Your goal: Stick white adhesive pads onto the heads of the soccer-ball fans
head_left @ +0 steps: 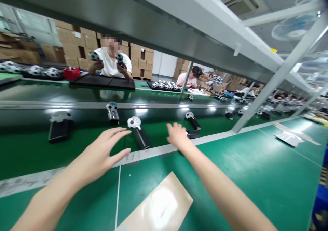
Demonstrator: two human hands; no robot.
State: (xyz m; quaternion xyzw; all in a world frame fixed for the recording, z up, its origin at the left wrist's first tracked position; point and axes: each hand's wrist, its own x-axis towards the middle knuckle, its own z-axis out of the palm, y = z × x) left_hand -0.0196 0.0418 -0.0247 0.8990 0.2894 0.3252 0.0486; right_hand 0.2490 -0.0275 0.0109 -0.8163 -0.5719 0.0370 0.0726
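My left hand (102,152) reaches over the belt's near edge, thumb and fingers apart with nothing between them. Just beyond its fingertips lies a device with a football-patterned round head (134,122) and a black handle. My right hand (177,134) is stretched over the conveyor belt with its fingers spread. Beside it lies a dark handle (193,134), partly hidden by the hand; whether they touch I cannot tell. Slightly farther off is another football-headed device (193,121). On the left rest a silvery-bodied device (112,112) and one with a wide black body (59,131).
A tan sheet (159,203) lies on the green worktop (230,169) before me. A slanted metal post (271,77) rises at the right, under an overhead beam (166,23). Across the belt, a co-worker (116,62) holds two football-headed pieces behind a black tray (102,82).
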